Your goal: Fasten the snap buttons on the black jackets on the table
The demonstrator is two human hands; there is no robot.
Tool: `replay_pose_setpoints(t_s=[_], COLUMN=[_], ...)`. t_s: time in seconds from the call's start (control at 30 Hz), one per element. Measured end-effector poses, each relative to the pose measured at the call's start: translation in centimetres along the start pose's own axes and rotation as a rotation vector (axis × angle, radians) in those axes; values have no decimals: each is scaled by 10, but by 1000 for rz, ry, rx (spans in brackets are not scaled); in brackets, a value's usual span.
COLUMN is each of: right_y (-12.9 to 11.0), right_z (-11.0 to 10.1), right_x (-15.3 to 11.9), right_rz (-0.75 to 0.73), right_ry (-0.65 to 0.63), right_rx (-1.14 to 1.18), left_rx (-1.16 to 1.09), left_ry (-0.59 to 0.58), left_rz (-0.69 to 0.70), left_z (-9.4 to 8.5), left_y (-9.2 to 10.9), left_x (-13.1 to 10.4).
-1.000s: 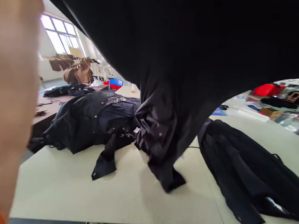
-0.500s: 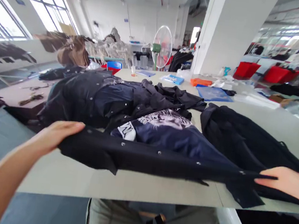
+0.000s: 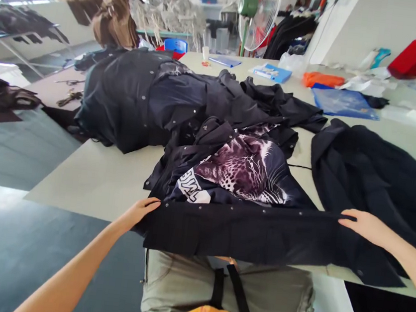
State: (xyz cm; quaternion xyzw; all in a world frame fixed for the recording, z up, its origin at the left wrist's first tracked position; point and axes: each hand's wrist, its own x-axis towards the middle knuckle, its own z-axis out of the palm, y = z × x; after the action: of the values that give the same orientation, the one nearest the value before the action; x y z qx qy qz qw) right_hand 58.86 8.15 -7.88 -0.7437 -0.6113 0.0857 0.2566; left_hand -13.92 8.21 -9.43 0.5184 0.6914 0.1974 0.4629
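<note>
A dark garment (image 3: 244, 233) lies along the table's front edge, its long strip with metal snaps stretched between my hands. My left hand (image 3: 140, 213) pinches the strip's left end, thumb and fingers closed on the cloth. At the right, my right hand (image 3: 365, 225) grips the same strip's top edge with closed fingers. Behind the strip shows the garment's lining with a leopard print (image 3: 247, 168) and a white lettered patch (image 3: 192, 187). The strip's lower edge hangs at the table edge, just above my lap.
A heap of dark garments (image 3: 124, 96) covers the back left of the table (image 3: 89, 177). Another dark garment (image 3: 378, 175) lies at right. Farther back are a blue folder (image 3: 272, 73), an orange cloth (image 3: 322, 80), a blue plastic packet (image 3: 345, 102) and a fan (image 3: 260, 11).
The view has tilted downward. The snapped strip is now flatter and straighter, my left hand has come in toward the right, and more of the leopard print shows.
</note>
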Motion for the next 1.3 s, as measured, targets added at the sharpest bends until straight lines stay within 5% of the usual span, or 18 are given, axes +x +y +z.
replay_pose_setpoints(t_s=[0.03, 0.1, 0.17, 0.3, 0.53, 0.7, 0.8, 1.0, 1.3], right_y=[7, 13, 2, -78, -288, -372, -388, -385, -380], right_z=[-9, -22, -22, 19, 149, 199, 205, 213, 227], right_x=[12, 33, 46, 41, -41, -89, -102, -121, -138], right_rz=[30, 96, 148, 81, -493, -628, -702, -645, -568], right_ry=[-116, -149, 16, 240, -335, -668, -670, -376, -309], right_rx=[-25, -138, -313, -488, 419, 626, 641, 667, 787], left_rx=[-106, -260, -243, 131, 119, -33, -237, -668, -749], left_ry=[-34, -101, -137, -162, -211, -234, -237, -164, -148], left_rz=[-61, -139, -128, -26, 47, 61, -1, -191, -241], left_z=[-5, -13, -14, 1, 18, 18, 24, 48, 65], left_y=[2, 6, 9, 10, 38, 71, 77, 71, 70], left_x=[-6, -14, -15, 2, -7, -38, -45, -42, -44])
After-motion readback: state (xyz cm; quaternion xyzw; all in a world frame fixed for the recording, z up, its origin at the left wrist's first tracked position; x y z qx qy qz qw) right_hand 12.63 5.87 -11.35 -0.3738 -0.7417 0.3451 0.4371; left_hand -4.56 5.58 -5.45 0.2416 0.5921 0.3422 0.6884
